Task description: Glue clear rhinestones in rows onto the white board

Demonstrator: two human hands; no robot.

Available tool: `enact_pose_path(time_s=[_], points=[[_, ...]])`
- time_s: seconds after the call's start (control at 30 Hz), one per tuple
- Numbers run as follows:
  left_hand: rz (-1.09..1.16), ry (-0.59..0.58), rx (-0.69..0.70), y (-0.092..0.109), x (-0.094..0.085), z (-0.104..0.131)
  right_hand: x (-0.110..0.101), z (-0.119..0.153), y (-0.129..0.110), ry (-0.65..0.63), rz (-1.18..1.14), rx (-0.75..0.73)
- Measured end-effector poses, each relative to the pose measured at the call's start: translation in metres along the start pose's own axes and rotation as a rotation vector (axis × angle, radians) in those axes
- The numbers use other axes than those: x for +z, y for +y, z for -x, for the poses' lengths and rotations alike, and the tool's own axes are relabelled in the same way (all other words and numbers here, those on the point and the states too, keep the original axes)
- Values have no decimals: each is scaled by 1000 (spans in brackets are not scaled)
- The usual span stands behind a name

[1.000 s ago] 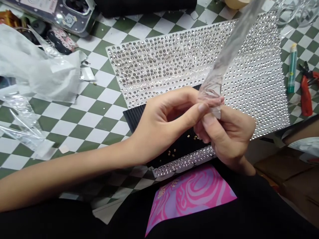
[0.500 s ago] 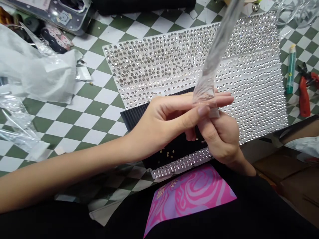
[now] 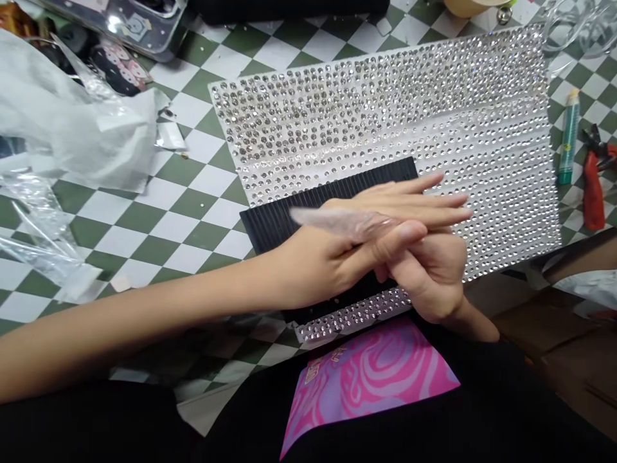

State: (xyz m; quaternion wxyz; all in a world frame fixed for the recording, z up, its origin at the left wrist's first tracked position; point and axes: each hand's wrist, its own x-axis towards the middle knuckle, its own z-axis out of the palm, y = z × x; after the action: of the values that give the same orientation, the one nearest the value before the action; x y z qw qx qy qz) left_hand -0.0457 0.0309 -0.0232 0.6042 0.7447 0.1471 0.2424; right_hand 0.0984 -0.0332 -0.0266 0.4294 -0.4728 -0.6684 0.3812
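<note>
My left hand lies across my right hand, its fingers stretched out and its thumb pressed down. A twisted piece of clear plastic wrap runs between that thumb and forefinger, its loose end blurred and pointing left. Beneath, my right hand is closed, with fingers curled at the near end of the plastic; the exact grip is partly covered. Under both hands sits a black ribbed tray, resting on a white sheet covered in silver rhinestones. Most of the tray's inside is hidden by my hands.
A checkered tablecloth covers the table. Crumpled plastic packaging lies left, below a clear case. To the right are a green tube and red-handled pliers. A pink swirled card rests on my lap.
The plastic's free end has swung from pointing upward to pointing left over my left hand. My left fingers have stretched farther right, covering the small gold pieces in the tray.
</note>
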Motion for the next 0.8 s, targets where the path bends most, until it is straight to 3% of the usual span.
enact_pose_path(time_s=[0.2,0.53,0.8], points=[[-288,77,159,-9,-5,-2,0,-1,2,42,-32,54],[-402,53,124,-11,-12,-4,0,2,7,32,-187,76],[-472,125,151,-11,-16,-5,-1,3,6,52,-191,98]])
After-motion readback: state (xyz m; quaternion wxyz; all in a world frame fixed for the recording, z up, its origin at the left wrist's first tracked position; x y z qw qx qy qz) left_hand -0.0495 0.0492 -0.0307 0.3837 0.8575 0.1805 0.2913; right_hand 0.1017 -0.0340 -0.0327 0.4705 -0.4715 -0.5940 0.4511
